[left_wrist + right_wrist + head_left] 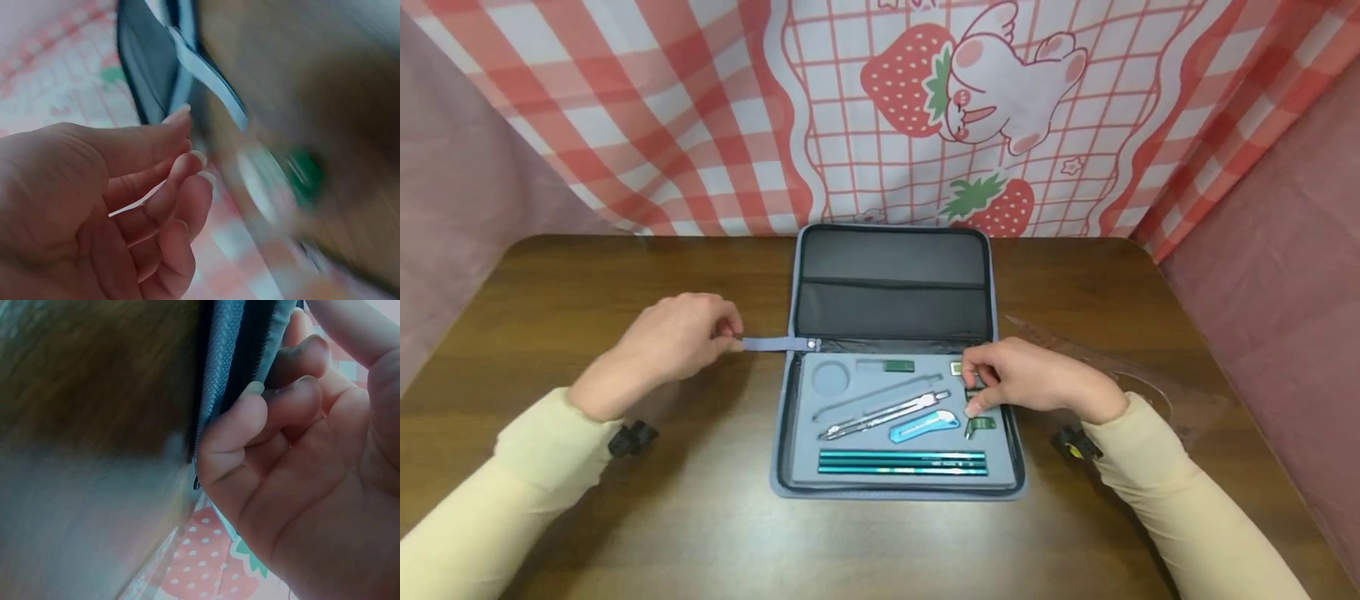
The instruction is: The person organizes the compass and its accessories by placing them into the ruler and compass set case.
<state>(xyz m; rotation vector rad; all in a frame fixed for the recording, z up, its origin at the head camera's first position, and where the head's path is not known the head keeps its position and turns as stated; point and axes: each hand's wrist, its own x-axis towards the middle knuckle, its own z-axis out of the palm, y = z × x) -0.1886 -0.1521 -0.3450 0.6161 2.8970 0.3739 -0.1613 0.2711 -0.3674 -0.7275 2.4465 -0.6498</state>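
A zip case (785, 467) lies unfolded on the table. Its grey insert holds a silver compass (887, 415), a blue utility knife (923, 426), teal pencils (902, 463) and small green pieces, one a block (898, 366). My right hand (1030, 379) is over the insert's right side, thumb and forefinger around a small dark piece; whether they pinch it I cannot tell. Its other fingers (234, 434) lie against the case's zipped edge. At the case's left, my left hand (677, 337) is beside the blue strap (775, 343). In the left wrist view, the strap's end hangs apart from its loosely curled fingers.
A clear plastic drawing tool (1120, 375) lies on the table (700, 517), partly under my right forearm. The black-lined lid (891, 283) lies back toward the checked strawberry curtain (700, 125). Round and circular recesses (831, 378) show in the insert.
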